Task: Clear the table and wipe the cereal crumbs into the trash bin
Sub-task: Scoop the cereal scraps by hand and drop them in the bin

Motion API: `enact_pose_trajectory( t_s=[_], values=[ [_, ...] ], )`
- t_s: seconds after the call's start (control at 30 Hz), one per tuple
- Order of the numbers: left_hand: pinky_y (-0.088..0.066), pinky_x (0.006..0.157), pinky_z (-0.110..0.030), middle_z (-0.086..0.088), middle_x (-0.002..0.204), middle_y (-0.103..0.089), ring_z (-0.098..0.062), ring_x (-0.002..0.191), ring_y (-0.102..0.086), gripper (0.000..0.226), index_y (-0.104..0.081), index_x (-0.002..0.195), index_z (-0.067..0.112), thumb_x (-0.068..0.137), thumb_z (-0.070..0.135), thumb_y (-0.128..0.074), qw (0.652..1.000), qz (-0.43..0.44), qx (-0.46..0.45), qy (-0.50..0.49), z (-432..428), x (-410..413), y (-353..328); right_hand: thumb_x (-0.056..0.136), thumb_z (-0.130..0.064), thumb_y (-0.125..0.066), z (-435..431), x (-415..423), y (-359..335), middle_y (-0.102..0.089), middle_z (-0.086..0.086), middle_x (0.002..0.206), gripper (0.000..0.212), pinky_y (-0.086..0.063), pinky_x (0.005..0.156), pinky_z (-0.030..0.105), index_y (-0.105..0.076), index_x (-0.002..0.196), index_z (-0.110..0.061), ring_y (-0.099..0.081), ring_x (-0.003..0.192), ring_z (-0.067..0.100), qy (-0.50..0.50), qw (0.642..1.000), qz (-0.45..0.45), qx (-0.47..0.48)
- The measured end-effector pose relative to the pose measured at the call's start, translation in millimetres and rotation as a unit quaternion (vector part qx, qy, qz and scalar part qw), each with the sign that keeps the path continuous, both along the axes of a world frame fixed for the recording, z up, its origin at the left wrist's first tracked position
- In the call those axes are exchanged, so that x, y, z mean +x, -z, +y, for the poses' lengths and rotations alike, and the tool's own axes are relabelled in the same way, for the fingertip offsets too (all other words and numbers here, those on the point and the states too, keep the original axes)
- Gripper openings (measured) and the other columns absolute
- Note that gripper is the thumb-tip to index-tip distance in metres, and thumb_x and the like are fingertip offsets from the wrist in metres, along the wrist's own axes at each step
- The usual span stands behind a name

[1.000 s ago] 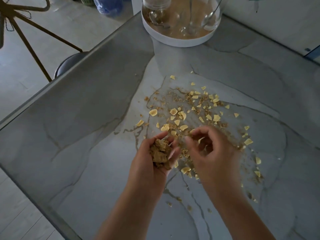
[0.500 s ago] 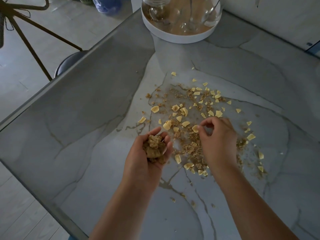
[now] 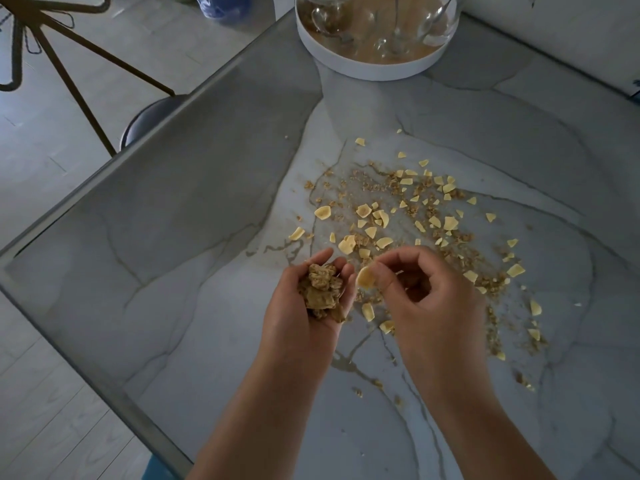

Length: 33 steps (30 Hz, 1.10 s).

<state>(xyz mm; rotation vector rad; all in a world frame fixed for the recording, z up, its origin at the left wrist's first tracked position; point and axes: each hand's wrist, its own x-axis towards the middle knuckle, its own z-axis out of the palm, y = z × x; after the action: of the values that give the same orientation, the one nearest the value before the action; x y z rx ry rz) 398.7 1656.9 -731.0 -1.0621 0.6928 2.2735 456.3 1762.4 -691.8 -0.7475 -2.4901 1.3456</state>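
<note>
Cereal crumbs point(image 3: 408, 216), pale yellow flakes mixed with brown clusters, lie scattered over the middle of the grey marble table point(image 3: 194, 237). My left hand point(image 3: 304, 317) is cupped palm up just above the table and holds a heap of brown cereal clusters point(image 3: 322, 289). Right beside it, my right hand point(image 3: 426, 306) pinches one yellow flake point(image 3: 366, 278) between thumb and forefinger, almost touching the left fingertips. No trash bin is in view.
A round white tray point(image 3: 370, 69) with glassware stands at the far edge of the table. A dark stool seat point(image 3: 149, 119) and thin chair legs point(image 3: 69, 74) are on the floor beyond the table's left edge.
My right hand picked a yellow flake off the table and carried it left to the cupped left hand. The left hand kept its heap and stayed nearly still.
</note>
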Motion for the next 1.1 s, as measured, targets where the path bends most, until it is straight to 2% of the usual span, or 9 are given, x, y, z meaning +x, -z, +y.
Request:
enact_pose_trajectory(
  t_s=[0.1, 0.23, 0.33, 0.47, 0.57, 0.7, 0.83, 0.97, 1.1],
  values=[
    [-0.054, 0.087, -0.028, -0.01, 0.099, -0.067, -0.013, 0.081, -0.068, 0.021, -0.066, 0.102, 0.007, 0.095, 0.007, -0.047, 1.0, -0.002, 0.006, -0.019, 0, 3, 0, 0.088, -0.028, -0.068, -18, 11, -9, -0.067, -0.022, 0.078, 0.005, -0.043, 0.056, 0.005, -0.071, 0.088, -0.032, -0.063, 0.072, -0.004, -0.053, 0.998, 0.031, 0.006],
    [-0.059, 0.069, -0.033, -0.02, 0.09, -0.067, -0.027, 0.073, -0.068, 0.029, -0.07, 0.093, -0.003, 0.094, 0.01, -0.045, 0.998, -0.012, 0.053, 0.007, 0, 3, -1, 0.087, -0.02, -0.07, 6, 19, 19, -0.063, -0.014, 0.086, 0.014, -0.041, 0.058, 0.0, -0.07, 0.101, -0.02, -0.058, 0.072, -0.007, -0.019, 0.991, -0.008, 0.13],
    [-0.06, 0.062, -0.032, -0.02, 0.09, -0.069, -0.027, 0.074, -0.067, 0.034, -0.074, 0.086, -0.004, 0.095, 0.011, -0.045, 0.998, -0.014, 0.054, -0.002, -2, 2, 0, 0.086, -0.039, -0.067, 31, 22, 44, -0.053, -0.013, 0.104, 0.032, -0.035, 0.06, 0.008, -0.062, 0.114, -0.025, -0.051, 0.075, -0.001, -0.038, 0.979, -0.127, 0.152],
    [-0.058, 0.06, -0.031, -0.02, 0.094, -0.069, -0.026, 0.077, -0.067, 0.033, -0.075, 0.086, -0.001, 0.095, 0.011, -0.047, 0.997, -0.032, 0.063, -0.014, -3, 3, -2, 0.087, -0.039, -0.068, 36, 20, 61, -0.051, -0.009, 0.109, 0.032, -0.037, 0.064, 0.018, -0.064, 0.115, -0.023, -0.05, 0.087, 0.007, -0.094, 0.97, -0.121, 0.19],
    [-0.058, 0.059, -0.03, -0.02, 0.093, -0.07, -0.027, 0.077, -0.067, 0.028, -0.072, 0.097, 0.0, 0.096, 0.013, -0.046, 0.997, -0.032, 0.068, -0.014, -1, 6, -2, 0.087, -0.038, -0.069, 39, 20, 67, -0.052, -0.008, 0.108, 0.028, -0.039, 0.068, 0.018, -0.066, 0.112, -0.023, -0.052, 0.094, 0.009, -0.096, 0.972, -0.111, 0.185],
    [-0.059, 0.063, -0.031, -0.02, 0.093, -0.069, -0.027, 0.076, -0.068, 0.028, -0.07, 0.1, -0.001, 0.096, 0.012, -0.045, 0.998, -0.027, 0.057, -0.014, 0, 9, -3, 0.083, -0.039, -0.07, 33, 20, 48, -0.057, -0.011, 0.098, 0.027, -0.038, 0.07, 0.004, -0.067, 0.104, -0.022, -0.05, 0.082, 0.0, -0.056, 0.99, -0.021, 0.13],
    [-0.057, 0.074, -0.032, -0.018, 0.087, -0.07, -0.025, 0.074, -0.069, 0.028, -0.07, 0.099, 0.001, 0.095, 0.013, -0.045, 0.999, -0.012, 0.042, 0.003, 4, 13, -2, 0.082, -0.043, -0.07, 8, 22, 10, -0.061, -0.013, 0.096, 0.029, -0.044, 0.074, 0.009, -0.068, 0.101, -0.022, -0.055, 0.086, 0.001, -0.086, 0.989, 0.06, 0.1],
    [-0.059, 0.073, -0.03, -0.01, 0.083, -0.071, -0.021, 0.072, -0.07, 0.021, -0.07, 0.099, 0.01, 0.095, 0.016, -0.05, 0.998, -0.008, 0.049, 0.036, 5, 16, 2, 0.081, -0.055, -0.063, -17, 30, 8, -0.054, -0.015, 0.118, 0.045, -0.046, 0.092, 0.018, -0.066, 0.116, -0.028, -0.051, 0.113, 0.002, -0.14, 0.985, 0.015, 0.097],
    [-0.06, 0.062, -0.03, -0.017, 0.092, -0.07, -0.024, 0.071, -0.069, 0.026, -0.07, 0.103, 0.003, 0.095, 0.012, -0.048, 0.996, -0.03, 0.086, -0.006, 4, 18, 2, 0.086, -0.041, -0.066, 7, 54, 22, -0.054, -0.016, 0.112, 0.032, -0.042, 0.078, 0.004, -0.064, 0.113, -0.026, -0.054, 0.097, -0.004, -0.023, 0.995, -0.005, 0.095]
  ],
)
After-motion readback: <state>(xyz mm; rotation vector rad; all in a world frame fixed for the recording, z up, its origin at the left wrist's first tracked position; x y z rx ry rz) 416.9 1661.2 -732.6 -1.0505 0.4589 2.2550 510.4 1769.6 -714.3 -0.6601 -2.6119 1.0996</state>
